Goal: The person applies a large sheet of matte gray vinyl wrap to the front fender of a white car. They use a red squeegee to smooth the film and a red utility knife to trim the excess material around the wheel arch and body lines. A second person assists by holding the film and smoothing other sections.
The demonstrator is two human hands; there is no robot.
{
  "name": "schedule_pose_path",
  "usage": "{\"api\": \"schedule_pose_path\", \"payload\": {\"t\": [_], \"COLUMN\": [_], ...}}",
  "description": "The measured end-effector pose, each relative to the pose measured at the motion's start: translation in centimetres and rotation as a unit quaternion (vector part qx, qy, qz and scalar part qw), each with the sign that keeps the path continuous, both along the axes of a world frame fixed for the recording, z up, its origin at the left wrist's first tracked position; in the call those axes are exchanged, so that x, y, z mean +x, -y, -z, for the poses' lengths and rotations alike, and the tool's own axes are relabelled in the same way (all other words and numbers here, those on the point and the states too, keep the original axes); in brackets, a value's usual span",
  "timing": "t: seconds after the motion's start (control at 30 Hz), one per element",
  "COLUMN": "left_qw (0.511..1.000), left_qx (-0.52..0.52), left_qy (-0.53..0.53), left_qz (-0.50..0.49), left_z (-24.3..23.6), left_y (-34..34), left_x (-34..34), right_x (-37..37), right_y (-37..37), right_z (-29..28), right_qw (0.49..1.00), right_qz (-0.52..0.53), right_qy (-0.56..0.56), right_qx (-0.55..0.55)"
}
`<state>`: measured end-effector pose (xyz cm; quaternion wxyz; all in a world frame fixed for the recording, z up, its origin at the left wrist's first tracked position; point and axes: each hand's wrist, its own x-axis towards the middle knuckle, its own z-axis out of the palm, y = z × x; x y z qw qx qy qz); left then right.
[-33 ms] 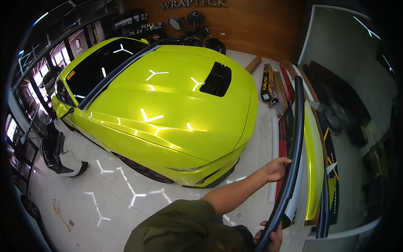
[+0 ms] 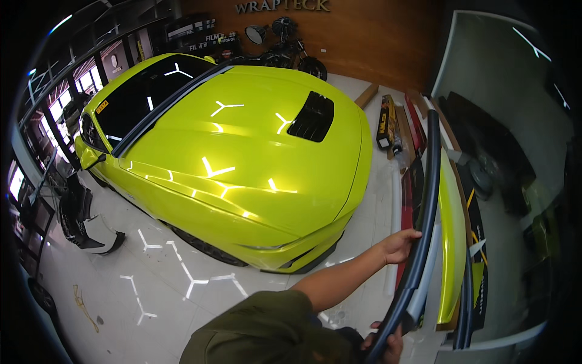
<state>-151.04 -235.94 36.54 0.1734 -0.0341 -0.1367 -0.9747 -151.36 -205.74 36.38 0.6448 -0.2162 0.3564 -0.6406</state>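
A long, dark blue-black roll [image 2: 430, 182] with a lengthwise seam slants from the lower edge up the right side of the head view. My left hand [image 2: 401, 246] grips its middle, fingers curled on the roll's left side and partly hidden behind it. Lower down, my right hand [image 2: 385, 344] wraps round the near end, which runs out of the picture. A pale strip [image 2: 424, 276] shows along the roll's right edge, between the hands. To the left stands a glossy yellow-green car [image 2: 242, 164], apart from both hands.
Right of the roll lie a yellow-green panel [image 2: 453, 242] and other long pieces beside a glass panel [image 2: 515, 73]. Boxes, including a black and yellow one [image 2: 384, 121], lie beyond. A detached bumper [image 2: 91, 227] rests on the tiled floor [image 2: 176, 303] at left; a motorcycle [image 2: 291, 57] stands behind.
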Motion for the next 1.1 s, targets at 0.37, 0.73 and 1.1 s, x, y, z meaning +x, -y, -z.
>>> {"api": "schedule_pose_path", "payload": {"t": [0.37, 0.73, 1.1], "left_qw": [0.479, 0.641, 0.445], "left_qx": [-0.734, -0.475, -0.413], "left_qy": [0.425, 0.586, 0.761], "left_qz": [-0.226, -0.144, -0.229], "left_z": [-4.3, 0.4, 1.0], "left_y": [5.1, -9.7, -26.3], "left_x": [-7.4, -7.7, -3.7], "right_x": [-21.9, -28.2, -19.3], "right_y": [17.3, 26.0, 20.6], "right_z": [-0.3, 6.7, 0.4], "right_qw": [0.973, 0.989, 0.984], "right_qz": [0.134, 0.002, -0.166], "right_qy": [-0.178, 0.148, -0.012], "right_qx": [0.056, 0.019, 0.067]}}
